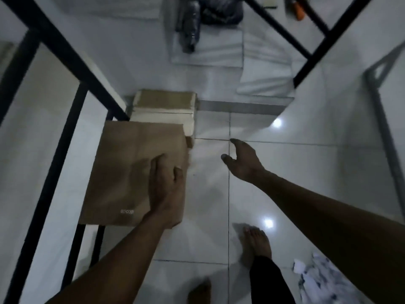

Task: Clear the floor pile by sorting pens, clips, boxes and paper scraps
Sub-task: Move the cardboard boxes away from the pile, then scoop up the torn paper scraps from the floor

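Observation:
A flat brown cardboard box [122,172] is in the left middle of the head view, with small white print near its lower edge. My left hand [166,189] grips its right edge, palm on top and thumb over the side. Behind it a second brown box with pale edges [164,106] stands on the floor. My right hand [243,161] hovers over the white tiles right of the box, fingers apart and holding nothing. Crumpled white paper scraps [315,279] lie at the bottom right beside my right arm.
Black metal frame bars [72,69] run along the left and another frame [315,47] crosses the upper right. White folded sheets [219,51] with a black bag [221,12] lie at the top. An orange object [298,12] is at the top right. My bare feet [256,240] stand on the tiles.

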